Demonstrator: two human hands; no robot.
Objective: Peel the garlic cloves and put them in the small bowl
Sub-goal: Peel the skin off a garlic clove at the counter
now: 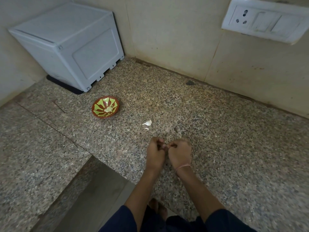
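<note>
Hands curled together, left hand, right hand pinching something unseen (probably garlic clove); small bowl beyond.

We see a countertop of speckled granite, polished smooth yet with only a dull sheen. At its back left corner stands a grey box of smooth matt plastic on a black, rubbery-looking mat. The small bowl is glossy glazed ceramic, and the peeled garlic cloves in it look pale and smooth. The garlic skin near the countertop's middle looks thin, dry and papery. We find the wall tiles smooth, faintly shiny and stained. The socket plate is shiny white plastic, smudged. The sleeves are dark matt cloth.
</note>
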